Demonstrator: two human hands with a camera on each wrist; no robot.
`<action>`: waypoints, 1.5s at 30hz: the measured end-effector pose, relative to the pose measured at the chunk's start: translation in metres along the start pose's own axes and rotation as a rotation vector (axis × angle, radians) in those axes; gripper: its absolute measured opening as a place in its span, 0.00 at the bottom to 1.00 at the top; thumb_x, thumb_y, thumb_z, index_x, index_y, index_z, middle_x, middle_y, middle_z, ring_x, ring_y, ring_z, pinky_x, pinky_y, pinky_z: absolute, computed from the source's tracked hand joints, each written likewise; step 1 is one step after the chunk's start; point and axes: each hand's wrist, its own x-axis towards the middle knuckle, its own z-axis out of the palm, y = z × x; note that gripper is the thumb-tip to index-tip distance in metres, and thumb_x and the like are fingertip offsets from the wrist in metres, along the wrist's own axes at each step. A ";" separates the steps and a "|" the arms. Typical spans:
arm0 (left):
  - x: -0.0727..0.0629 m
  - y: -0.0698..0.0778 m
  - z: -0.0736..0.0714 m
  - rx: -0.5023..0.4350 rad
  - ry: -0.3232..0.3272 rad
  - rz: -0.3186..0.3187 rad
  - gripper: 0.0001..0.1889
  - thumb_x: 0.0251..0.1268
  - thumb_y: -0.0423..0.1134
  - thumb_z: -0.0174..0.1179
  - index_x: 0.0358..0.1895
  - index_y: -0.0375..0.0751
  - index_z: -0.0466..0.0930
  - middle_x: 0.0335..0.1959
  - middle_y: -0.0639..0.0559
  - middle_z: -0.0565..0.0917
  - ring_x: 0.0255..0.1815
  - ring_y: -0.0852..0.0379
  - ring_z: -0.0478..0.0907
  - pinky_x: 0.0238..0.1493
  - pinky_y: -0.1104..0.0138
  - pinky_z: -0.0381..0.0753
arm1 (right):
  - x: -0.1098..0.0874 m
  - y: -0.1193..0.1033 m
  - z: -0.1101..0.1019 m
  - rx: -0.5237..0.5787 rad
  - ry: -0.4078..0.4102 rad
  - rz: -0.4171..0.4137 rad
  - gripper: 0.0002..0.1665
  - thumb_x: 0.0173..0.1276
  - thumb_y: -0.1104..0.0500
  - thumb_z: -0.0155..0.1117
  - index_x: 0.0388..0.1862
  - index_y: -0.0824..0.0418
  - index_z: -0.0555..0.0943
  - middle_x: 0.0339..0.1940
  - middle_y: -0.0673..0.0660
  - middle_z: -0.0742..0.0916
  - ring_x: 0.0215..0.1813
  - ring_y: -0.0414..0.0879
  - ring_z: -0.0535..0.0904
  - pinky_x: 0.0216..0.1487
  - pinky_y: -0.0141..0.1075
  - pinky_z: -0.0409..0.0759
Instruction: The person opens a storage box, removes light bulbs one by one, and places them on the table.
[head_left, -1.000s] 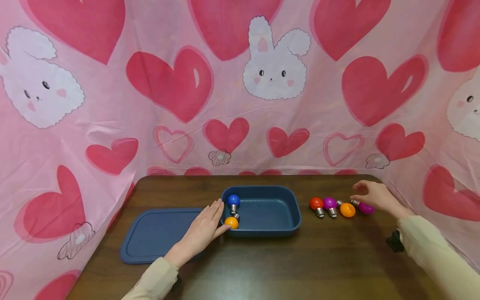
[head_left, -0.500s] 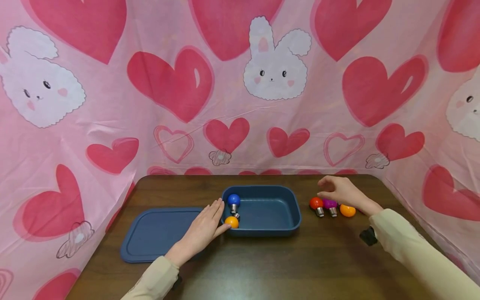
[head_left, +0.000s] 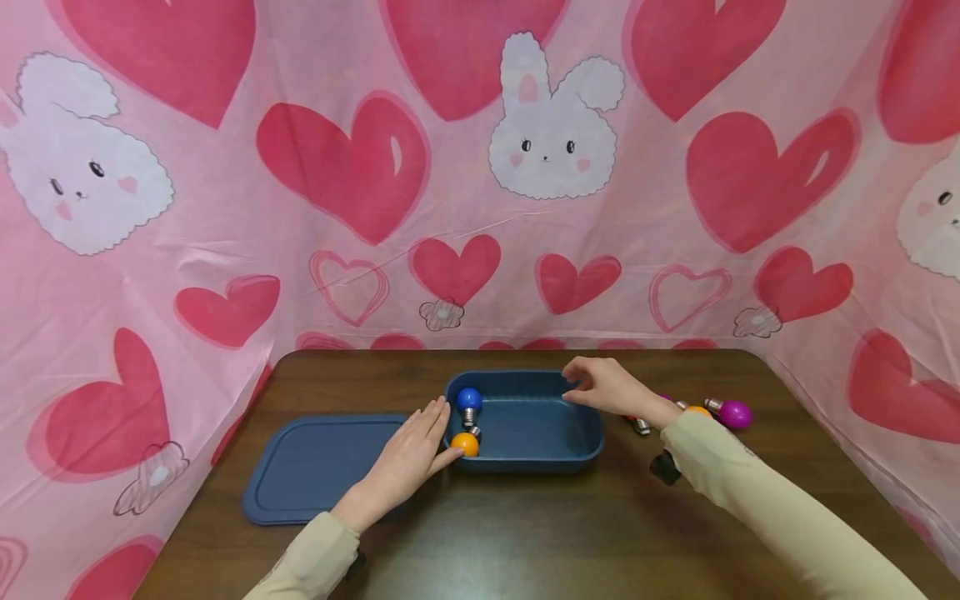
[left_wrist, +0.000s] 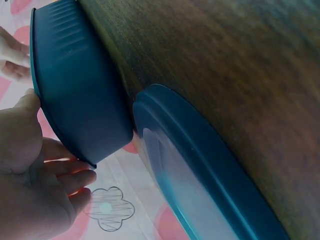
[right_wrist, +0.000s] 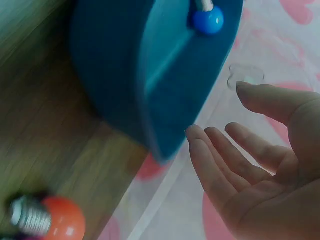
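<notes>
A dark blue box [head_left: 525,467] stands in the middle of the table, seen from the head view. In its left part lie a blue light bulb [head_left: 469,400] and an orange light bulb [head_left: 466,445]. My left hand [head_left: 408,450] rests against the box's left rim with its fingers straight and its thumb near the orange bulb. Over the right rim hovers my right hand [head_left: 611,386], with nothing between its thumb and fingers. The right wrist view shows those fingers [right_wrist: 240,160] loosely bent and apart from the box wall.
A flat blue lid [head_left: 315,467] lies left of the box. To the right are a purple bulb [head_left: 735,414], partly hidden orange and purple bulbs behind my right arm, and a red bulb [right_wrist: 65,218]. Pink patterned cloth [head_left: 450,208] surrounds the table.
My right hand has moved left, from above the rightmost purple bulb to the box's right rim. That bulb has stayed on the table. The left hand keeps its place.
</notes>
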 end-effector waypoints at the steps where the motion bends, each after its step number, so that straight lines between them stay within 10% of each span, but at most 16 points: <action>1: 0.000 0.000 0.000 -0.001 0.001 0.002 0.38 0.72 0.59 0.53 0.73 0.31 0.64 0.75 0.38 0.66 0.76 0.43 0.66 0.75 0.51 0.67 | 0.003 -0.002 0.003 0.011 -0.008 -0.007 0.19 0.62 0.60 0.72 0.48 0.69 0.80 0.44 0.67 0.88 0.39 0.52 0.89 0.41 0.41 0.89; 17: 0.000 -0.001 -0.001 0.002 0.001 0.005 0.38 0.71 0.59 0.53 0.73 0.32 0.63 0.75 0.39 0.66 0.76 0.43 0.66 0.75 0.51 0.67 | 0.043 -0.031 0.042 0.021 -0.050 -0.004 0.21 0.62 0.59 0.71 0.50 0.71 0.80 0.45 0.67 0.88 0.43 0.54 0.88 0.48 0.43 0.88; 45: 0.001 -0.001 0.001 0.016 0.024 0.020 0.38 0.71 0.58 0.55 0.72 0.31 0.65 0.74 0.38 0.68 0.75 0.43 0.68 0.74 0.51 0.68 | 0.094 -0.065 0.090 0.022 -0.197 0.261 0.29 0.63 0.53 0.71 0.58 0.70 0.79 0.52 0.64 0.87 0.48 0.52 0.85 0.56 0.44 0.86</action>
